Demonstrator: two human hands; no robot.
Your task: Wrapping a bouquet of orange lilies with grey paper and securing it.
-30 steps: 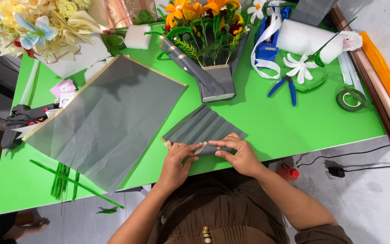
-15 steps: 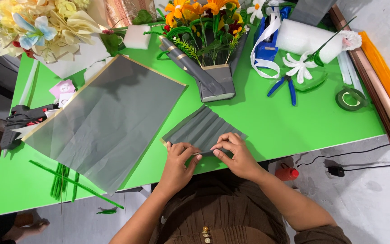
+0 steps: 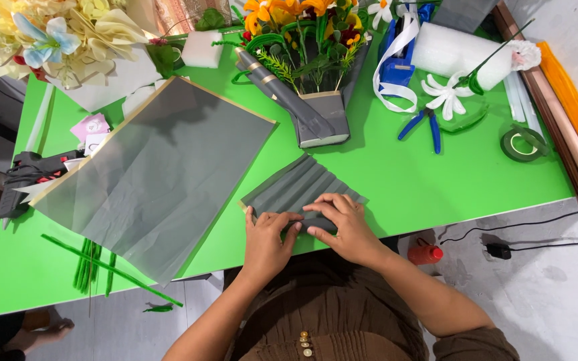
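Head view, looking down on a green table [image 3: 436, 180]. Both hands press together on the near end of a pleated grey sheet [image 3: 296, 187], which lies at lower centre of the frame by the table's front edge. The left hand [image 3: 267, 235] pinches the folds from the left; the right hand [image 3: 344, 224] lies flat over them, fingertips nearly meeting.

Risks, as judged: the pleats fan open toward the upper left, so any slackening of the pinch would likely let them spring apart; the bundle sits close to the edge and could slide off.

A large flat grey sheet with gold edging [image 3: 155, 174] lies at left. Small pink and white cards [image 3: 90, 127] lie at its upper-left corner, print too small to tell. A white foam roll [image 3: 459, 53] sits at upper right, and a green tape roll [image 3: 522, 144] at right.
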